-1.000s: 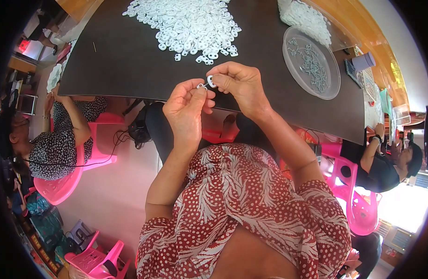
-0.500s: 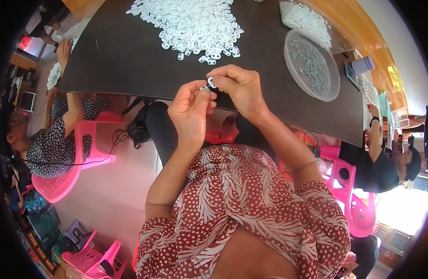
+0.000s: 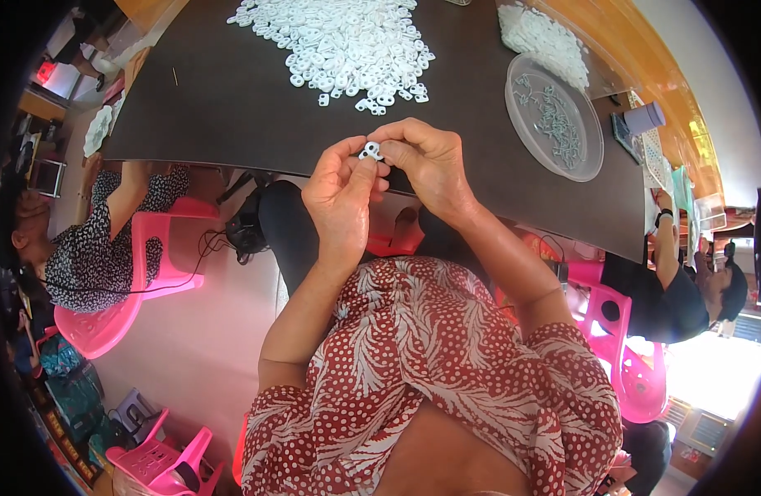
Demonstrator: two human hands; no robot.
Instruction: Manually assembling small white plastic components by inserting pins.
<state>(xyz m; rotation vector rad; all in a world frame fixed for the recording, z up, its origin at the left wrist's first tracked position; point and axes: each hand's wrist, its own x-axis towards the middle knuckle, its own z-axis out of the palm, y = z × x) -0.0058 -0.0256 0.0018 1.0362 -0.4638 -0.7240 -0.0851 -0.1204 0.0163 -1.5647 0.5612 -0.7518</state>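
Note:
My left hand [image 3: 339, 194] pinches a small white plastic piece with holes [image 3: 370, 151] between thumb and fingers, just above the near edge of the dark table [image 3: 232, 132]. My right hand [image 3: 432, 165] is closed at the right side of the same piece, thumb and forefinger pressed against it. The fingers partly cover the piece, so whether it is one part or two joined ones is hard to make out. Beyond my hands lies a big heap of similar white pieces [image 3: 347, 54], with a few strays at its near edge.
To the right sits a round clear tray [image 3: 591, 169] with small metal parts [image 3: 558, 124]. Behind it is a clear container of white pieces [image 3: 546, 41]. A lilac cup [image 3: 645, 117] is farther right. People sit on pink chairs [image 3: 153, 256] at both sides.
Half a second ago a white piece in my right fingers was apart from one in my left; now the white parts are together between both hands. The person at left has drawn a hand back.

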